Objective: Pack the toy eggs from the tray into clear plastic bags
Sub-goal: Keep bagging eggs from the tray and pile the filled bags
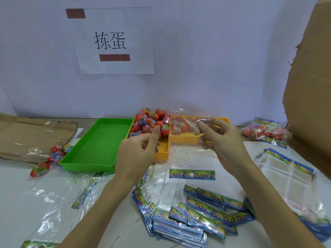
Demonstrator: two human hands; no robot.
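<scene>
— What's hard to see?
— The cardboard box (309, 77) runs off the right edge; the clear bag (189, 133) pinched in the right hand (225, 140) blurs the yellow perforated tray (180, 137) behind it.
— And the eggs?
— Glossy red toy eggs (152, 122) heap in that tray; the left hand (138, 154) curls at the pile, its grasp unclear.

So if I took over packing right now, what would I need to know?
Left hand reaches into the heap of red toy eggs in the yellow plastic tray; whether it holds one is unclear. Right hand grips an open clear plastic bag.
Done: filled bags lie far right.
Left: many eggs in the tray, loose eggs beside the green tray, empty bags in front.
</scene>
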